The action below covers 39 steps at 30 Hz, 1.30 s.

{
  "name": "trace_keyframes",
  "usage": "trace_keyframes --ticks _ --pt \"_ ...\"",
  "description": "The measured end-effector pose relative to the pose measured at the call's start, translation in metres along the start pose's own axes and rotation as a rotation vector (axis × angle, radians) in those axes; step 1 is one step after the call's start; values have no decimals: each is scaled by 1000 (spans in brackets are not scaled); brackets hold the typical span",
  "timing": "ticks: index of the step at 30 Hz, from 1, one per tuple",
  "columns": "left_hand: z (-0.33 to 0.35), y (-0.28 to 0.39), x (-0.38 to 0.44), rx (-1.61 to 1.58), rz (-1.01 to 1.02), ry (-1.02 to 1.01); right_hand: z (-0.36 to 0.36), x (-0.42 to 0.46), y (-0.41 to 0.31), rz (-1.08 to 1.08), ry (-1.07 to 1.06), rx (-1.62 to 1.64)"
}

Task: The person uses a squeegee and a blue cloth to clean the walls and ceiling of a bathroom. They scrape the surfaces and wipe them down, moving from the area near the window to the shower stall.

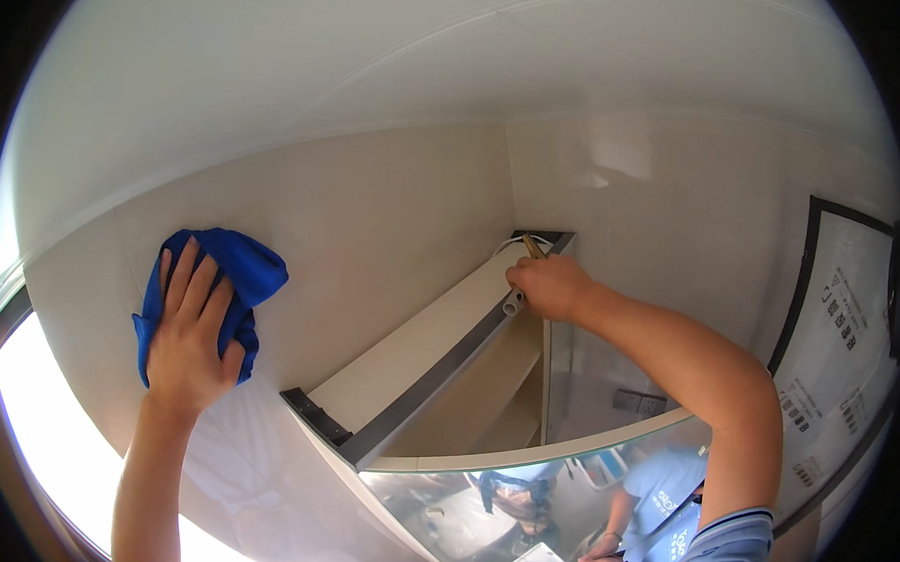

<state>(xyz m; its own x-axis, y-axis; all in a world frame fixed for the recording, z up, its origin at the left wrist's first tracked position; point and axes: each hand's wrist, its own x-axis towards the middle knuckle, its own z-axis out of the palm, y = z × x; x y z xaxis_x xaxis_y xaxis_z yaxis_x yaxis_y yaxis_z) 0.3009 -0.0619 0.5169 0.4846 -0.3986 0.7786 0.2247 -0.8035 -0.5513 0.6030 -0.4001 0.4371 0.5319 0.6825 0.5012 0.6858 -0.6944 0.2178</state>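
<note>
My left hand (191,339) lies spread on a blue cloth (253,270), pressing it flat against the glossy beige wall (393,197) at the left. At the far end of a wall cabinet, my right hand (550,284) is closed around a tool with a brass-coloured blade-like end (533,247) and a pale tubular end (514,304); its exact kind cannot be told. The cabinet's white top panel (411,339) has a dark grey front rail (439,377) and black end pieces (315,416). A thin white cable (505,246) lies near the tool.
The open mirrored cabinet door (487,498) swings out below, reflecting people in blue shirts. Two wall sockets (639,403) sit behind it. At the right stands a black-framed panel (827,331) under printed film. A bright window (51,416) is at the lower left; the ceiling (428,50) curves overhead.
</note>
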Motion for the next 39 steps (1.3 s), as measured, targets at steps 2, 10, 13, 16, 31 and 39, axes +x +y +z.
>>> trace_keyframes --ticks 2,10,13,16,31,39 --pt "-11 1 4 19 10 -7 4 1 1 7 14 16" --pt "-11 2 4 0 15 1 0 -6 1 -34 74 29" --pt "-12 2 5 -20 5 -16 -6 -7 2 -35 60 5" --pt "-10 0 6 -20 2 -23 -12 -10 5 -57 48 15" --pt "-15 4 7 -9 22 -16 -20 -11 4 -70 42 24" --pt "-12 5 8 -29 5 -19 -21 -13 11 -21 41 48"
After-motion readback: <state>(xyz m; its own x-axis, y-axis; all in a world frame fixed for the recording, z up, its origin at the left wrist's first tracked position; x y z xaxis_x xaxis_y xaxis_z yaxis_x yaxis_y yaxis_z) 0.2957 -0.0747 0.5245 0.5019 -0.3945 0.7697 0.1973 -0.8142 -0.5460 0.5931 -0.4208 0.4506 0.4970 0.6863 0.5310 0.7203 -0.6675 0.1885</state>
